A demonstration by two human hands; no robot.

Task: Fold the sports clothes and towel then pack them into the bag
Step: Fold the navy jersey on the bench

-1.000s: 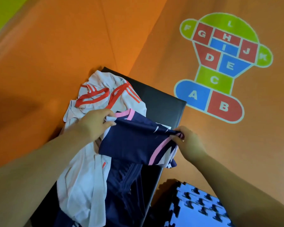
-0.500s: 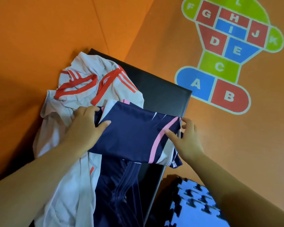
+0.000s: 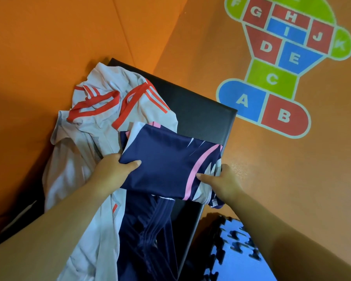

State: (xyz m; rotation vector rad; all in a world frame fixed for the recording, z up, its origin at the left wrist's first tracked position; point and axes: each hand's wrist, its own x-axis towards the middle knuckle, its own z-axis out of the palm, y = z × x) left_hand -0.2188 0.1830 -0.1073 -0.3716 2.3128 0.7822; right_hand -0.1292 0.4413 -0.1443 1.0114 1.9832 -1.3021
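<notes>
now | folded navy shirt | between left hand, right hand

The folded navy shirt is smooth cloth with a slight sheen; the white jersey is thinner, crumpled cloth. The black bench top looks matt and padded, the blue foam mats soft and dull.

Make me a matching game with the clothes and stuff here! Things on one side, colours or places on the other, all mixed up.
Things:
1. white jersey
2. navy shirt
3. foam mat
4. bench

Clues:
a. black, under the clothes
b. pink stripe, held by the left hand and right hand
c. red stripes
d. blue, jigsaw edges

Pairs: 1-c, 2-b, 3-d, 4-a
</notes>
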